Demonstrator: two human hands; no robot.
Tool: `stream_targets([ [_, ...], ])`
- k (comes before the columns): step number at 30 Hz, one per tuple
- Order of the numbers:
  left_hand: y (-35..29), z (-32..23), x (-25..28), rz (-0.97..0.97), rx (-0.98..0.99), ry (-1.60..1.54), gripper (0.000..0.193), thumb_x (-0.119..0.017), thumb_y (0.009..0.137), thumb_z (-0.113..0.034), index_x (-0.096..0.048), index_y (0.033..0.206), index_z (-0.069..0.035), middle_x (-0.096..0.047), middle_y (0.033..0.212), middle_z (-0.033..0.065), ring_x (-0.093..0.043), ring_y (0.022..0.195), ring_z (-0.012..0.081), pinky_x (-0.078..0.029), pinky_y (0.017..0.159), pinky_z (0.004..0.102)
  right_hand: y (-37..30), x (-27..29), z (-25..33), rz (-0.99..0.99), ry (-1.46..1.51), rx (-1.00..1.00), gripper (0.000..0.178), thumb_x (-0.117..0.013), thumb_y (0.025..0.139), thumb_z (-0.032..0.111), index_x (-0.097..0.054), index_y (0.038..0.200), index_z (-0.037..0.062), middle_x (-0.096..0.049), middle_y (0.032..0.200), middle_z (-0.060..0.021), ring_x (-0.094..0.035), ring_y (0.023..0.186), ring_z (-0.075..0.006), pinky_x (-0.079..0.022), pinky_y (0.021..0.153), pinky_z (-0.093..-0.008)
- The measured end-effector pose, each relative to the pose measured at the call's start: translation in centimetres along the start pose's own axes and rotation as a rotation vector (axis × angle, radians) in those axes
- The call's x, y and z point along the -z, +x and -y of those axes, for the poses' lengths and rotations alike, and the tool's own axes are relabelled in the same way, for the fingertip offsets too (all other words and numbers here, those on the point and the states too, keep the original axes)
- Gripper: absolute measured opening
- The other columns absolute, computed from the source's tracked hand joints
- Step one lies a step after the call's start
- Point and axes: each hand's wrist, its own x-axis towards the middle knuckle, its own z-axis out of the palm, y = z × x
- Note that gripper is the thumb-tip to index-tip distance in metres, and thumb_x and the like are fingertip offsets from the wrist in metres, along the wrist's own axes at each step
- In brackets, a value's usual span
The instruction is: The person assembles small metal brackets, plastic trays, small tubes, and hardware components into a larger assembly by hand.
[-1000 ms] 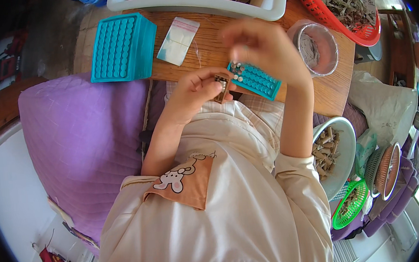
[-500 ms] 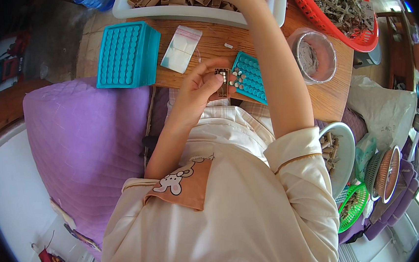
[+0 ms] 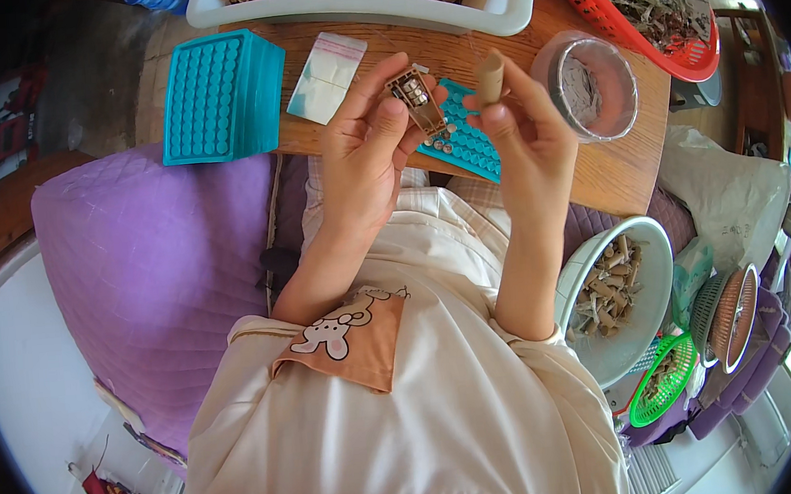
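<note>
The left hand [image 3: 364, 147] is holding a small brown open-fronted case [image 3: 413, 97] upright between its thumb and fingertips, the fingers closing on the case's sides; little round silvery pieces are showing inside it. Just to its right, the right hand [image 3: 521, 135] is pinching a short tan tube [image 3: 491, 74] between thumb and forefinger, the tube standing nearly upright and close to the case but not touching it.

Right behind both hands, partly hidden by them, a flat teal tray [image 3: 471, 143] of round pockets is lying on the wooden table [image 3: 613, 183], with a few silvery pieces sitting in its pockets. Beyond the left hand's fingertips a small clear plastic bag [image 3: 330, 66] is lying flat, and farther to the left of it a stack of teal trays [image 3: 217, 98] is sitting at the table's corner. Past the right hand, a clear round tub [image 3: 587, 83] is holding grey bits. At the table's far edge, a long white tray [image 3: 367, 3] of tan tubes is stretching across, with a red basket [image 3: 664, 3] of dried scraps to its right.

Below the right forearm, off the table, a pale green bowl [image 3: 618, 294] is holding more tan pieces. A purple quilted cushion [image 3: 146, 267] is lying to the left of the left forearm.
</note>
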Motion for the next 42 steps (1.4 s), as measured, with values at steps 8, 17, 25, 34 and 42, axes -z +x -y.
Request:
stream_targets([
  [8, -0.5, 0.5, -0.5, 0.093, -0.093, 0.059, 0.038, -0.055, 0.080, -0.010, -0.043, 0.115, 0.000, -0.054, 0.100, 0.0097, -0.053, 0.089, 0.0127, -0.044, 0.077, 0.0242, -2.7, -1.0, -0.7, -0.129, -0.059, 0.030, 0.023, -0.056, 0.077, 0.000, -0.055, 0.100, -0.0007, -0.055, 0.091, -0.0070, -0.053, 0.080, -0.0119, -0.044, 0.072, -0.0230],
  [17, -0.9, 0.4, -0.3, 0.170, -0.115, 0.170, 0.036, -0.055, 0.079, -0.006, -0.045, 0.112, 0.002, -0.054, 0.098, 0.0068, -0.052, 0.088, 0.0105, -0.042, 0.078, 0.0232, -2.8, -1.7, -0.8, -0.165, -0.209, 0.170, 0.022, -0.061, 0.071, 0.001, -0.059, 0.093, 0.0015, -0.059, 0.082, -0.0072, -0.054, 0.072, -0.0151, -0.043, 0.066, -0.0244],
  [25, -1.5, 1.1, -1.1, 0.082, -0.287, 0.461, 0.031, -0.056, 0.080, -0.012, -0.049, 0.106, 0.001, -0.056, 0.099, 0.0126, -0.054, 0.088, 0.0137, -0.045, 0.072, 0.0239, -3.0, -2.3, -1.4, -0.111, -0.306, 0.155, 0.022, -0.058, 0.068, -0.004, -0.054, 0.089, 0.0006, -0.054, 0.073, -0.0094, -0.053, 0.067, -0.0220, -0.044, 0.055, -0.0287],
  [34, -0.6, 2.2, -0.5, 0.139, -0.367, 0.590, 0.037, -0.051, 0.083, -0.031, -0.047, 0.098, 0.002, -0.056, 0.090, 0.0113, -0.052, 0.095, 0.0215, -0.039, 0.084, 0.0318, -2.8, -2.5, -3.0, 0.041, -0.475, 0.302, 0.018, -0.051, 0.072, -0.003, -0.052, 0.089, -0.0014, -0.048, 0.069, -0.0138, -0.047, 0.058, -0.0291, -0.039, 0.050, -0.0349],
  [42, 0.7, 2.3, 0.7, 0.108, -0.209, 0.323, 0.038, -0.045, 0.084, -0.033, -0.041, 0.106, -0.002, -0.049, 0.101, 0.0103, -0.048, 0.102, 0.0234, -0.043, 0.083, 0.0355, 0.5, 3.4, -1.7, 0.163, -0.436, 0.101, 0.019, -0.057, 0.075, 0.006, -0.055, 0.094, 0.0022, -0.057, 0.076, -0.0111, -0.055, 0.064, -0.0196, -0.044, 0.056, -0.0267],
])
